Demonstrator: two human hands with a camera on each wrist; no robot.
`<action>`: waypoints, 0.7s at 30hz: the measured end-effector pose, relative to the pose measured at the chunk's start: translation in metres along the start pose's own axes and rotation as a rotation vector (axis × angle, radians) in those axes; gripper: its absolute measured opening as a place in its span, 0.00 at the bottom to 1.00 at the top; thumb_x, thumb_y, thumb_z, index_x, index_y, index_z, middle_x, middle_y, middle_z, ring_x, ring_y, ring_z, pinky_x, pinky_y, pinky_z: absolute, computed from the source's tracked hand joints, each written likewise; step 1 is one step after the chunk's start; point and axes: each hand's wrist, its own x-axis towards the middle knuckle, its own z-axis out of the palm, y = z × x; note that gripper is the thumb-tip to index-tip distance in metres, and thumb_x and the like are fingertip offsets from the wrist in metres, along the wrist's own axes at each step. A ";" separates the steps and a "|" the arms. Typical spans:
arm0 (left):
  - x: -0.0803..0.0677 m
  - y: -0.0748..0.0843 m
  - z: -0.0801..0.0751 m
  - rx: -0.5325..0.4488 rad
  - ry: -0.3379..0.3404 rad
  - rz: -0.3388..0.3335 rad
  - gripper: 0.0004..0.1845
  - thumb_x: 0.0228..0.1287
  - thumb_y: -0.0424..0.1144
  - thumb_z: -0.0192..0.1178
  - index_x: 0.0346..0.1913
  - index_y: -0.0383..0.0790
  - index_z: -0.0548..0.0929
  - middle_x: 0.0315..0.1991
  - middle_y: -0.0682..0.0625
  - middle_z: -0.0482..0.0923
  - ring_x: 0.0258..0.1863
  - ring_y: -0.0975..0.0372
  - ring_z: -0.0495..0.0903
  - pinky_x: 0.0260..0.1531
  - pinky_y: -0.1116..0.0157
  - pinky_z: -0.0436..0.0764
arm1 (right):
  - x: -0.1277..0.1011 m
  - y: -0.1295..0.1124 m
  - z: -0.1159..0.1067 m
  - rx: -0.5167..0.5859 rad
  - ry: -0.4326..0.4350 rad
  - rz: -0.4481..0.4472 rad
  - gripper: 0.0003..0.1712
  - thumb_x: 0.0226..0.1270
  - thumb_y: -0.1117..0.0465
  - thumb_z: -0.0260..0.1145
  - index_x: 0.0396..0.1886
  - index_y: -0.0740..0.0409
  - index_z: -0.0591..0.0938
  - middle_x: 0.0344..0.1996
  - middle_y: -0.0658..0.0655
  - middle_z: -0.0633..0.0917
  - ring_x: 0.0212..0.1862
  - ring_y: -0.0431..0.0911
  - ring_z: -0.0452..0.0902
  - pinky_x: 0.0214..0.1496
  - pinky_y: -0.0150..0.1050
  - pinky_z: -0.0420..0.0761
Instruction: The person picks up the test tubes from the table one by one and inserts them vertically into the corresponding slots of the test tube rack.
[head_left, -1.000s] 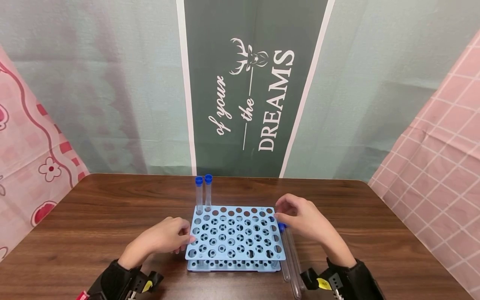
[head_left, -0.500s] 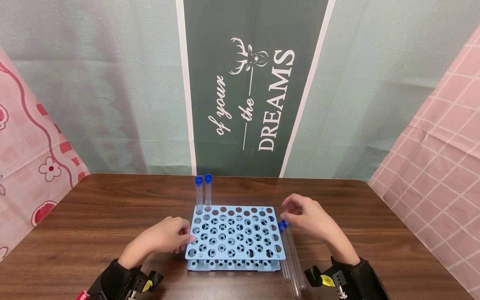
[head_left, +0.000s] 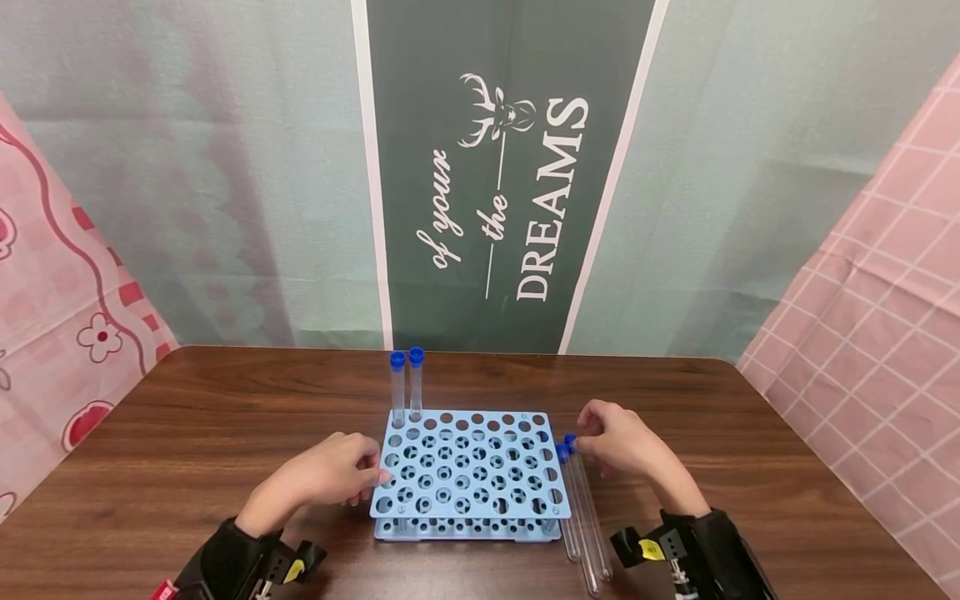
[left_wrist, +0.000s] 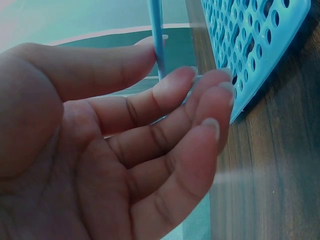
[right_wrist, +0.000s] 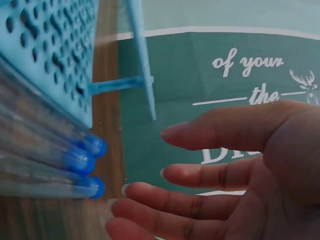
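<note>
Dark wood desk (head_left: pixel 225 400) in front of a green banner (head_left: pixel 495 183) with white lettering, pink cloth on both sides. Blue tube rack (head_left: pixel 471 467) sits mid-desk; two blue-capped tubes (head_left: pixel 406 387) stand upright in its far-left corner holes.

My left hand (head_left: pixel 330 475) lies low on the desk at the rack's left edge, palm turned inward, fingers (left_wrist: pixel 200 95) loosely bent with tips against the rack side. Grips nothing, relaxed. Forearm comes in from bottom left, black wrist strap on.

My right hand (head_left: pixel 622 442) is just right of the rack's far-right corner, wrist raised a little, fingers (right_wrist: pixel 200 135) half-extended and spread. Loose tubes (head_left: pixel 581 517) lie flat on the desk along the rack's right side, blue caps (right_wrist: pixel 82 160) pointing away from me. Fingertips are right at the caps; from the wrist view the hand is not closed round any tube, a small gap shows. Head view can't tell if a fingertip touches a cap.
</note>
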 end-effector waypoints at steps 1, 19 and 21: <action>0.000 0.000 0.000 -0.001 0.000 0.001 0.13 0.60 0.37 0.60 0.19 0.40 0.72 0.14 0.53 0.71 0.13 0.64 0.70 0.17 0.68 0.65 | 0.001 0.001 0.001 -0.002 -0.002 0.013 0.12 0.57 0.68 0.64 0.38 0.66 0.72 0.22 0.55 0.73 0.18 0.47 0.71 0.21 0.41 0.77; 0.000 0.000 -0.001 -0.006 0.001 0.008 0.13 0.60 0.37 0.60 0.19 0.40 0.72 0.14 0.53 0.71 0.13 0.64 0.70 0.15 0.69 0.65 | 0.011 0.012 0.013 -0.018 -0.031 0.173 0.11 0.55 0.69 0.65 0.35 0.66 0.72 0.22 0.58 0.75 0.19 0.48 0.73 0.18 0.39 0.77; 0.000 0.000 -0.001 -0.006 0.002 0.008 0.13 0.60 0.37 0.60 0.19 0.40 0.72 0.14 0.53 0.71 0.13 0.64 0.70 0.15 0.69 0.65 | 0.012 0.013 0.014 -0.024 -0.036 0.180 0.12 0.55 0.69 0.66 0.35 0.66 0.72 0.22 0.58 0.74 0.19 0.48 0.73 0.18 0.39 0.77</action>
